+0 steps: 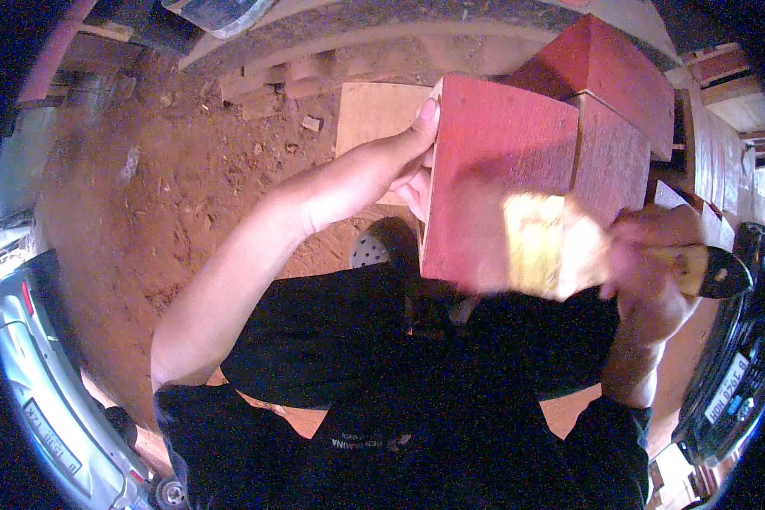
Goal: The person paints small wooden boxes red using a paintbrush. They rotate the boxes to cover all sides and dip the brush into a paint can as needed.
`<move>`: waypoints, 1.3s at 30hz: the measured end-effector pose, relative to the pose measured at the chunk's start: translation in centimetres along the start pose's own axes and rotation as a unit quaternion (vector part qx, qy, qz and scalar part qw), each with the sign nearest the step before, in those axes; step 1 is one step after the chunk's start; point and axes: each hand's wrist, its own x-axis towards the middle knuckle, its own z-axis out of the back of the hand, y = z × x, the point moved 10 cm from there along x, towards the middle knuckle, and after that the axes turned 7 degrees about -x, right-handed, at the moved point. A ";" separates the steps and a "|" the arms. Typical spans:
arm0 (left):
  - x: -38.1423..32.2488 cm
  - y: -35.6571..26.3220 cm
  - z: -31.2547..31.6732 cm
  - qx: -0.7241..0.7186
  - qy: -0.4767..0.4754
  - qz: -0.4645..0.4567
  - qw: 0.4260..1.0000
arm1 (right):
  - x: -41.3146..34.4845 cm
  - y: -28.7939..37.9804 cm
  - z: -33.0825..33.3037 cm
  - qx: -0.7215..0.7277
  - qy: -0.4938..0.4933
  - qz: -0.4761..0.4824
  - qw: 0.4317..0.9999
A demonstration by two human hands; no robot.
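Note:
My left hand (419,153) grips the left edge of a red-painted wooden piece (484,140), possibly a box, thumb at its upper corner and fingers behind. The piece is held tilted over my lap. My right hand (653,245) is blurred by motion at its lower right. A yellowish object with a dark rounded end (717,274) juts from that hand; blur hides what it is. Bright light falls on the lower right of the red face. Right beside it stands a reddish-brown wooden block or box (612,143), with a redder one (631,83) beyond.
A pale wooden board (373,118) lies on the reddish dirt ground (185,178), with wood scraps (312,123) nearby. A perforated light shoe (368,250) shows below the board. Wooden planks (717,153) stand at right. A silver vehicle (44,376) and a black vehicle (720,363) flank me.

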 end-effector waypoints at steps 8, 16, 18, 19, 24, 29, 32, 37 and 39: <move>0.0 1.1 0.8 -0.041 -0.015 0.040 0.998 | -0.8 0.0 -0.3 0.022 0.014 -0.040 0.999; 0.4 1.3 0.8 -0.036 -0.011 0.032 0.999 | -1.5 -2.7 -1.8 0.082 0.092 -0.146 0.982; 0.3 0.9 0.6 -0.037 0.001 0.020 0.999 | -1.8 -3.2 -0.2 0.112 -0.003 -0.178 0.978; 0.2 0.7 0.4 -0.037 0.008 0.014 0.999 | -1.6 -2.6 -0.7 0.098 0.025 -0.153 0.983; 0.2 0.7 0.2 -0.023 0.023 0.036 0.999 | -1.6 -2.0 -3.3 0.054 0.179 -0.127 0.974; 0.1 1.0 0.5 -0.031 0.001 0.039 0.999 | -0.8 -1.9 -2.1 0.091 0.099 -0.116 0.984; 0.0 1.0 0.9 -0.008 -0.015 0.042 0.999 | -0.7 -1.5 -2.2 0.079 0.103 -0.100 0.986; 0.1 1.1 0.9 -0.019 -0.023 0.046 0.998 | -0.9 -1.5 -2.0 0.053 0.117 -0.131 0.983; 0.0 1.1 1.1 -0.014 -0.026 0.052 0.998 | -0.9 -1.1 -2.6 0.049 0.157 -0.115 0.980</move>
